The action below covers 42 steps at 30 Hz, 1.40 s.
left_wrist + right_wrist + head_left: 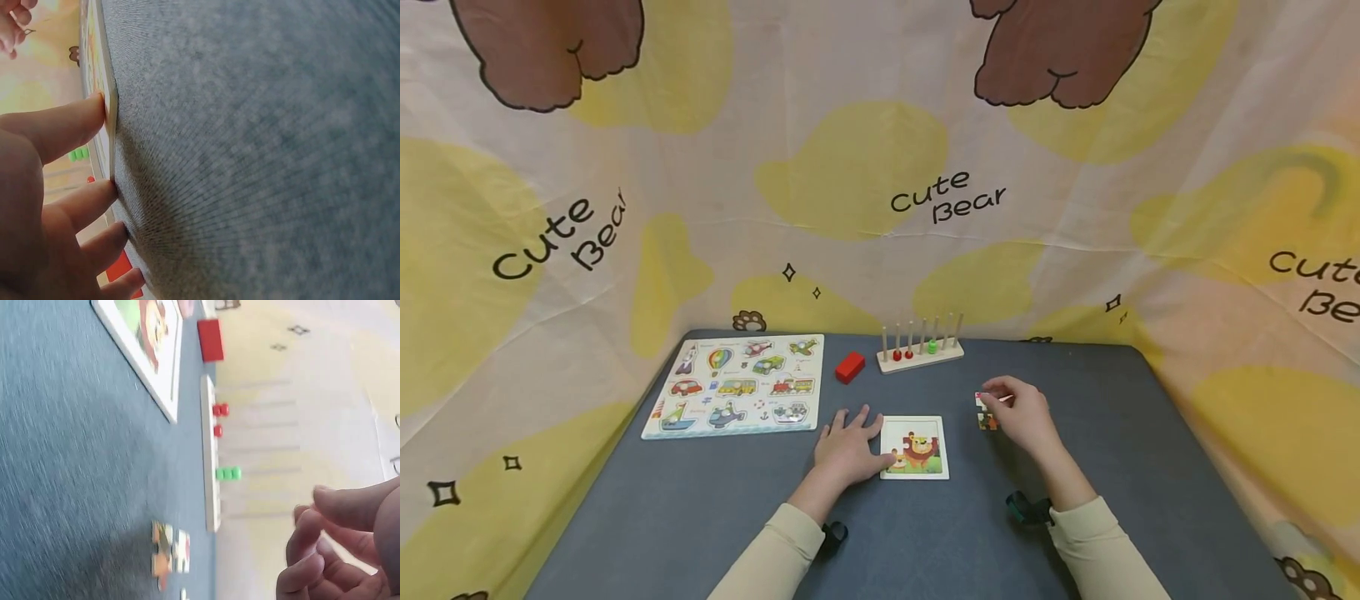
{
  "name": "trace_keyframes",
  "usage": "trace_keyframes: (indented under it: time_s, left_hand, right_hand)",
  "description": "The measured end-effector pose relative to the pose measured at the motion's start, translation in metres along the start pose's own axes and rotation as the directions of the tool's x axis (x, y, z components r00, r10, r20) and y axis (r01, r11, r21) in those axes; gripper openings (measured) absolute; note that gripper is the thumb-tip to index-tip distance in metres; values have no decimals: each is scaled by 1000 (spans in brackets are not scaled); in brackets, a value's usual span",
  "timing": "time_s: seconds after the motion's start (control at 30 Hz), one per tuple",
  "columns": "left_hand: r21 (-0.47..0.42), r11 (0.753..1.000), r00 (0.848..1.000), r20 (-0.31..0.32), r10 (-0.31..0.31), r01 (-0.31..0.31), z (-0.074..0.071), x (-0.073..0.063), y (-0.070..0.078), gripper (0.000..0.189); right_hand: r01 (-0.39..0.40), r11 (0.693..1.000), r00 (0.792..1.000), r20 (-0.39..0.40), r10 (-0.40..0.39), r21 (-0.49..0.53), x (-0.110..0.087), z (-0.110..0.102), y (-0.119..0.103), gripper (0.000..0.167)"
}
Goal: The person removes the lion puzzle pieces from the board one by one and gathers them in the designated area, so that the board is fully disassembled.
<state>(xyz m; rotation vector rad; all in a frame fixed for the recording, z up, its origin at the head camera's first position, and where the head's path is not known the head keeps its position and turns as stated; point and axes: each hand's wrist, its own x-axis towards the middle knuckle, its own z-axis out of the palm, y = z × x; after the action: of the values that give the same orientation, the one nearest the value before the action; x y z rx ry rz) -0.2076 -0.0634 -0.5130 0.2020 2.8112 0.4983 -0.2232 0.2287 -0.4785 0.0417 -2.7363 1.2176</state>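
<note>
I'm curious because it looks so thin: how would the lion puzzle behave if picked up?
The lion puzzle is probably stiff: in the left-wrist view its edge runs straight. It's likely light, being a thin, flat board. If tilted, its pieces might slide out, since the frame looks only partly filled and nothing visible covers them.

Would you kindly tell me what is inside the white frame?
Puzzle pieces picturing a lion and a smaller face; above them is bare white. The left hand covers a little at lower left with its thumb; what lies beneath the pieces is hidden too.
</note>
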Motion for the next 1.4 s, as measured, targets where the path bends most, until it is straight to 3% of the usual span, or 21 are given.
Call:
trace_keyframes:
  time_s: [0.47, 1.23, 1.4]
  left_hand:
    - [0, 1000, 1000, -3, 9, -9, 0, 1, 0, 77]
    - [13, 1000, 1000, -10, 8, -8, 1, 1, 2, 77]
    - [15, 1000, 1000, -7, -5, 6, 0, 0, 0, 77]
  right_hand:
    - [94, 993, 995, 7, -95, 77, -13, 24, -27, 19]
    - [51, 993, 990, 126, -64, 105, -19, 62, -41, 20]
    - [40, 993, 975, 213, -63, 106, -16, 74, -38, 21]
